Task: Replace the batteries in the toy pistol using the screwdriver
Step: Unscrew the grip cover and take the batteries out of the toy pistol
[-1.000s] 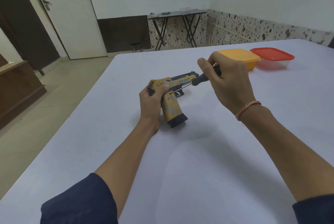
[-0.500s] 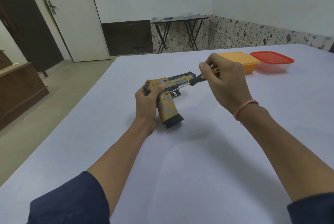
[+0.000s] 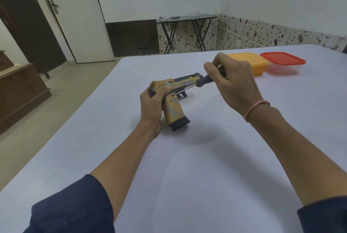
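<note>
A yellow and dark blue toy pistol [image 3: 175, 108] lies on its side on the white table [image 3: 206, 157], its grip pointing toward me. My left hand [image 3: 153, 104] grips its rear end, thumb on top. My right hand [image 3: 234, 82] holds the dark handle of a screwdriver [image 3: 204, 80]. The thin metal shaft slants down to the left, and its tip touches the pistol's side just above the grip. No batteries are visible.
Behind my right hand stand a yellow-lidded container [image 3: 249, 61] and a red-lidded clear container [image 3: 283, 62]. The table's left edge drops to the floor. A folding table [image 3: 185, 20] and a door [image 3: 75, 16] are at the far wall.
Both hands and the pistol keep their pose. My right hand's fingers have shifted slightly on the screwdriver handle, and the view has tilted a little.
</note>
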